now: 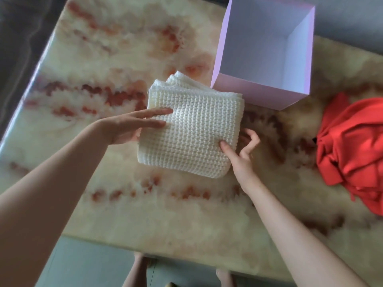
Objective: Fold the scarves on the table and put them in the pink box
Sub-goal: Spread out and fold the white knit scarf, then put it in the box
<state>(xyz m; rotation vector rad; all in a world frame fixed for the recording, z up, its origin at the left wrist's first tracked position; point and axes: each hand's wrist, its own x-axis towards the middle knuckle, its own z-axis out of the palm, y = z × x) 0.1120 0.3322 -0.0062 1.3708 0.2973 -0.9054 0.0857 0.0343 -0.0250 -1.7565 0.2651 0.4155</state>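
Head: left hand [128, 127] flat, right hand [242, 156] pinching scarf [192, 129].

White scarf [192, 129], folded into a thick rectangle, lies mid table [124, 59]. L hand [128, 127]: straight fingers resting on its left side. R hand [240, 154] pinches near-right edge, thumb on top, fingers curled beside it. Pink box [248, 92] open, just behind scarf. Red scarf [352, 146] crumpled at right, apart from both.

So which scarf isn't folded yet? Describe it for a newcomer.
On the marble-patterned table, find the open pink cardboard box. Right of it and nearer lies the crumpled red fabric scarf. Unlike the folded cream knitted scarf, it lies loose and untouched.
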